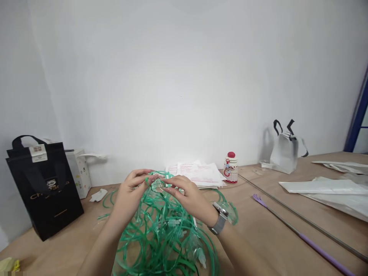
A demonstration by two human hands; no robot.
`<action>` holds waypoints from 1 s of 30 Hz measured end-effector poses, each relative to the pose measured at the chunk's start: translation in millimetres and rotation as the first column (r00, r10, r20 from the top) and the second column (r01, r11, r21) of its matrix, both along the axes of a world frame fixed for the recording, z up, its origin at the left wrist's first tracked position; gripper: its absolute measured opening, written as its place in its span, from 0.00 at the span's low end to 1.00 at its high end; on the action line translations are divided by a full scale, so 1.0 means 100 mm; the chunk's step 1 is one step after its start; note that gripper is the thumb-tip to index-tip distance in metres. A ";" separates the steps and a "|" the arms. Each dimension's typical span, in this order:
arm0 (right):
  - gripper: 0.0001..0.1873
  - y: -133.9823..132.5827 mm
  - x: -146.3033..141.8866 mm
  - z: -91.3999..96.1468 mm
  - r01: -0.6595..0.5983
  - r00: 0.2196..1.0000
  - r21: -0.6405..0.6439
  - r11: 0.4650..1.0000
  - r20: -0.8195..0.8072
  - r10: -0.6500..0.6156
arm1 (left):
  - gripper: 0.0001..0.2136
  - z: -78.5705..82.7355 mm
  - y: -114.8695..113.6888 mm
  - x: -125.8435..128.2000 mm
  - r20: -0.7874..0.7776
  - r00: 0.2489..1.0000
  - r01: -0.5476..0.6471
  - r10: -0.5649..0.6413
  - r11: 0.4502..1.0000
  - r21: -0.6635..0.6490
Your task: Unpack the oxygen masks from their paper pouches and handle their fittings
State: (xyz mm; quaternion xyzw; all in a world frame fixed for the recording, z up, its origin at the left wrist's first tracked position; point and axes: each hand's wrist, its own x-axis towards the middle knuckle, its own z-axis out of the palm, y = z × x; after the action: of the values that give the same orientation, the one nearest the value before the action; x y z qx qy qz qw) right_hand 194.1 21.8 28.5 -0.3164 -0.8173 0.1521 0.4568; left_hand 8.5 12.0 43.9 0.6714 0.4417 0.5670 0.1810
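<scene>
My left hand (136, 188) and my right hand (188, 193) meet above a tangled heap of green tubing (163, 241). Between their fingertips is a clear plastic oxygen mask (156, 186) with a green strap. The left fingers pinch its left side, where a bit of green strap shows at the thumb. On the right side my other hand's thumb and fingers close on the mask's edge; the exact grip is partly hidden. More clear masks lie in the heap, one with a pale connector (201, 257) near the front.
White printed packets (198, 173) and a red-topped bottle (230, 168) stand behind the heap. At left are a black paper bag (54, 195) and a white box (82, 172). On the right lie a purple back scratcher (287, 226), a metal rod (299, 214) and white plastic bags (330, 191).
</scene>
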 end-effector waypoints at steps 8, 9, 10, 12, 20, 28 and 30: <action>0.19 0.02 -0.20 -0.21 0.028 0.988 -0.211 0.977 -0.140 -0.059 | 0.17 -0.04 -0.08 0.18 -0.091 0.979 -0.182 0.180 0.983 -0.007; 0.20 0.02 -0.21 -0.22 0.015 0.984 -0.250 0.968 -0.169 -0.059 | 0.18 -0.06 -0.09 0.19 -0.138 0.963 -0.232 0.232 0.973 0.023; 0.20 0.01 -0.23 -0.22 -0.004 0.979 -0.289 0.957 -0.196 -0.055 | 0.18 -0.07 -0.10 0.21 -0.185 0.941 -0.277 0.284 0.959 0.063; 0.19 -0.01 -0.25 -0.22 -0.072 0.965 -0.365 0.928 -0.262 -0.028 | 0.18 -0.10 -0.12 0.22 -0.259 0.880 -0.366 0.398 0.916 0.165; 0.22 -0.01 -0.29 -0.27 -0.320 0.862 -0.446 0.836 -0.503 0.061 | 0.16 -0.04 -0.12 0.17 -0.423 0.850 -0.280 0.315 0.949 0.144; 0.17 0.00 -0.20 -0.17 -0.058 0.927 -0.416 0.907 -0.359 -0.105 | 0.15 0.08 -0.15 0.04 -0.283 0.946 -0.206 0.157 0.967 -0.152; 0.10 -0.03 -0.18 -0.12 0.016 0.962 -0.395 0.919 -0.243 -0.121 | 0.14 0.10 -0.18 0.06 -0.268 0.941 -0.255 0.208 0.955 -0.151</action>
State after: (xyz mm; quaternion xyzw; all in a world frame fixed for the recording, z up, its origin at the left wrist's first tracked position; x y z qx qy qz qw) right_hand 175.8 19.1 16.3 -0.4063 -0.6914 0.3357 0.4942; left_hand 14.1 -5.9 54.1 0.6608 0.5874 0.4524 0.1170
